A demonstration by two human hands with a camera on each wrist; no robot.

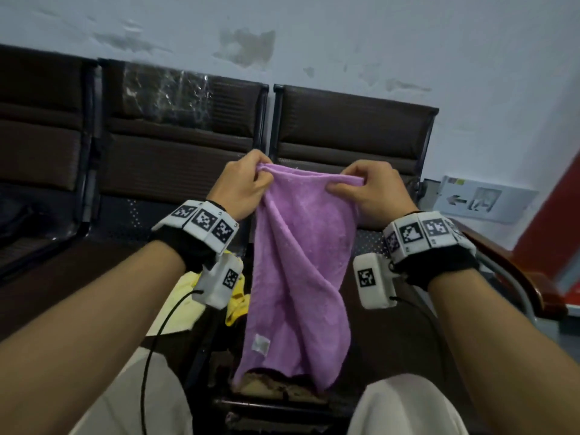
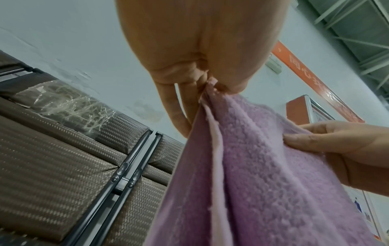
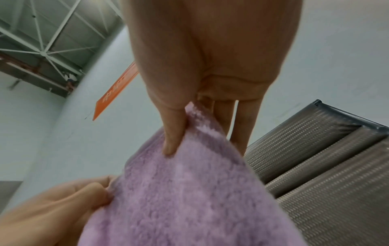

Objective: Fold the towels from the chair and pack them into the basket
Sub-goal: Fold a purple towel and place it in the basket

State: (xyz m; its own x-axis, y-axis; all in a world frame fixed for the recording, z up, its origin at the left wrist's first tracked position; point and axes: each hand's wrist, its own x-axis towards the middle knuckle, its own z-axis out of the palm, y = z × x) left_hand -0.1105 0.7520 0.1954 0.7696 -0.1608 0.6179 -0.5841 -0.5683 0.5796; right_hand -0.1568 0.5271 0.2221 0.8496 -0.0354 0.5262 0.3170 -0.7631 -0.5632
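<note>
Head view: both hands grip top edge of purple fluffy terry towel (image 1: 298, 255), L hand (image 1: 241, 186) pinching its left corner, R hand (image 1: 373, 189) its right corner; towel hangs below them, in front of brown woven-pattern chair (image 1: 351, 127), above seat's front edge.

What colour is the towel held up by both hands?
Purple towel; the head view shows it best.

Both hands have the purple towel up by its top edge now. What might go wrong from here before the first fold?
The left hand and right hand pinch the purple towel only at its top edge, so it may slip. It hangs twisted with deep creases, so a fold could come out uneven. Its lower end hangs close to the chair seat and yellow cloth, where it might drag or catch.
</note>
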